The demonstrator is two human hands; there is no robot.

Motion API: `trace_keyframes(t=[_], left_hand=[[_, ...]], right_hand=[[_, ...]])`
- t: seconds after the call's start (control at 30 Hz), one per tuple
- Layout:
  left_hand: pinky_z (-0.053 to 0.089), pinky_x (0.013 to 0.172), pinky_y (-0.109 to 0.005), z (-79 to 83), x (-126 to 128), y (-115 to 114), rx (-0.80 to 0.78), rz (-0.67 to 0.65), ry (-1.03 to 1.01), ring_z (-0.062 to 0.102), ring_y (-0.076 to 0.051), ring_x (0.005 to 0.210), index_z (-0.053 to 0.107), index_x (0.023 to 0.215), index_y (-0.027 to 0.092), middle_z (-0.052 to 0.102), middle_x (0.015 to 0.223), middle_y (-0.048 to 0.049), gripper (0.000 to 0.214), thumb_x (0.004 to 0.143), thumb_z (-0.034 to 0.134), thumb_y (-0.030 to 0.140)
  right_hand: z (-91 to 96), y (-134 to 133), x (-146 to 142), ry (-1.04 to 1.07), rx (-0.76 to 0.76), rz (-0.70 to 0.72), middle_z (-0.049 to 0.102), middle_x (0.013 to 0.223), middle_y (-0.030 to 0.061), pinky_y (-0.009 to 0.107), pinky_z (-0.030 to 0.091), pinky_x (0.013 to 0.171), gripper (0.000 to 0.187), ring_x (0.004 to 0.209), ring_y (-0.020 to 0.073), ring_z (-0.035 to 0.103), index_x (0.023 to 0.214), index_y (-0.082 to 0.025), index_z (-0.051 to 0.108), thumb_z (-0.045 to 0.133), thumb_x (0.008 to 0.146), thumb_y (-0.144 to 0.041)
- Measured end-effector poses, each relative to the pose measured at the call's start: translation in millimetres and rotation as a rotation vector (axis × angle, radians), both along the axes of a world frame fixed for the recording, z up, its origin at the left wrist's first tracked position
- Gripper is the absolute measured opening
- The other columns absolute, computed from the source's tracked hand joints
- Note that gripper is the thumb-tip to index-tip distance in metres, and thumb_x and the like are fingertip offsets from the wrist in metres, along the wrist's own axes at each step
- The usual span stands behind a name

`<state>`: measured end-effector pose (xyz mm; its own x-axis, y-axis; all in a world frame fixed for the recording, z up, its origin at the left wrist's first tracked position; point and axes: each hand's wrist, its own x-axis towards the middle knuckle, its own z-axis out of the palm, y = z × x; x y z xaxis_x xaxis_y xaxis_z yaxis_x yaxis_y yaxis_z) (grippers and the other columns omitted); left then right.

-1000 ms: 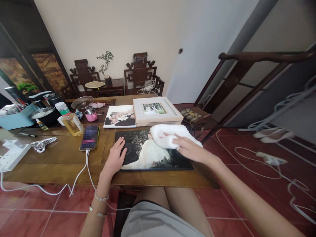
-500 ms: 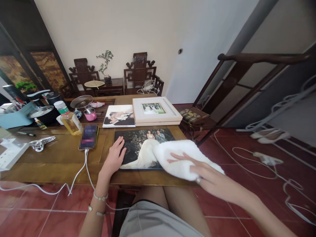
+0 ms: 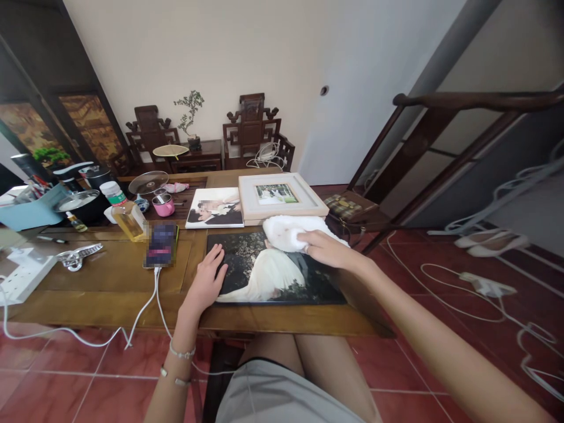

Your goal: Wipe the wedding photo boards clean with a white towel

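A dark wedding photo panel (image 3: 247,264) lies flat on the wooden table in front of me. My left hand (image 3: 210,279) rests open on its left edge, fingers spread. At the panel's far right part, my right hand (image 3: 324,247) presses a fluffy white cloth (image 3: 291,230) against the surface. The cloth covers the upper part of the picture. Just behind the panel are a smaller photo panel (image 3: 214,208) and a pale framed photo (image 3: 282,197), which sits on a similar flat frame or box.
On the left of the table are a charging phone (image 3: 161,245), an oil bottle (image 3: 126,211), a pink cup (image 3: 163,204), a silver clip (image 3: 78,256) and a white power strip (image 3: 26,276). A wooden chair (image 3: 423,141) with a bag stands at the right.
My right hand has moved the white cloth from the panel's near right corner up to its far edge. My left hand has stayed on the left edge.
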<state>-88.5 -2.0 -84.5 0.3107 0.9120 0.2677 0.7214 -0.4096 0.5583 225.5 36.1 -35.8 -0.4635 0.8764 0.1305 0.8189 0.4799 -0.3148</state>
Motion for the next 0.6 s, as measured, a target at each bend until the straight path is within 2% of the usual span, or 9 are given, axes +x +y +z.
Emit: trace_keyframes(t=[0.1,0.17,0.27,0.33,0.4,0.5,0.6], left_hand=[[0.028,0.110,-0.044,0.4,0.7,-0.3,0.003,0.001,-0.003,0.028,-0.022,0.137,0.045,0.131,0.014,0.037,0.145,-0.0117,0.042,0.092,0.038,0.027],[0.028,0.110,-0.044,0.4,1.2,-0.6,0.008,0.005,-0.011,0.029,-0.022,0.137,0.046,0.131,0.014,0.038,0.145,-0.0118,0.041,0.092,0.039,0.026],[0.027,0.110,-0.043,-0.1,1.6,-0.8,0.012,0.009,-0.016,0.029,-0.022,0.137,0.047,0.130,0.015,0.038,0.144,-0.0115,0.040,0.092,0.039,0.026],[0.027,0.110,-0.043,-0.4,1.6,-1.0,0.005,0.008,-0.008,0.028,-0.022,0.137,0.046,0.131,0.014,0.037,0.145,-0.0117,0.041,0.092,0.038,0.026],[0.027,0.110,-0.044,-0.1,1.7,-1.3,-0.005,0.008,0.004,0.028,-0.022,0.137,0.045,0.131,0.013,0.037,0.145,-0.0122,0.042,0.092,0.038,0.026],[0.027,0.110,-0.045,1.1,2.2,-1.7,-0.014,0.012,0.017,0.027,-0.022,0.137,0.044,0.132,0.012,0.036,0.145,-0.0132,0.042,0.093,0.037,0.026],[0.027,0.110,-0.044,2.2,2.5,-1.9,-0.013,0.012,0.020,0.027,-0.022,0.137,0.044,0.132,0.012,0.036,0.145,-0.0134,0.042,0.092,0.037,0.026]], right_hand=[[1.0,-27.7,-0.4,-0.017,-0.026,-0.017,0.063,0.078,0.0075,0.035,0.044,0.076,0.023,0.082,0.0255,0.058,0.073,-0.020,0.056,0.037,0.065,-0.012],[2.9,-55.4,-1.3,-0.012,-0.062,-0.011,0.065,0.100,0.0095,0.039,0.044,0.086,0.031,0.101,0.0271,0.057,0.082,-0.020,0.059,0.036,0.065,-0.010],[9.2,-104.4,-4.9,0.013,-0.136,0.038,0.048,0.137,0.0051,0.043,0.033,0.105,0.039,0.131,0.0256,0.036,0.091,-0.021,0.062,0.037,0.064,-0.006],[14.6,-134.4,-8.2,0.017,-0.181,0.065,0.041,0.143,0.0033,0.045,0.030,0.108,0.040,0.135,0.0250,0.030,0.090,-0.022,0.063,0.038,0.064,-0.005],[18.7,-155.1,-11.4,0.023,-0.207,0.111,0.043,0.141,0.0036,0.045,0.029,0.109,0.037,0.135,0.0248,0.029,0.084,-0.022,0.063,0.038,0.063,-0.004],[19.2,-159.4,-15.6,0.035,-0.200,0.166,0.047,0.138,0.0044,0.045,0.028,0.110,0.034,0.135,0.0237,0.030,0.080,-0.021,0.062,0.039,0.063,-0.002],[13.7,-130.9,-20.1,0.012,-0.146,0.165,0.048,0.137,0.0066,0.045,0.026,0.111,0.036,0.135,0.0233,0.029,0.086,-0.019,0.061,0.038,0.065,-0.002]])
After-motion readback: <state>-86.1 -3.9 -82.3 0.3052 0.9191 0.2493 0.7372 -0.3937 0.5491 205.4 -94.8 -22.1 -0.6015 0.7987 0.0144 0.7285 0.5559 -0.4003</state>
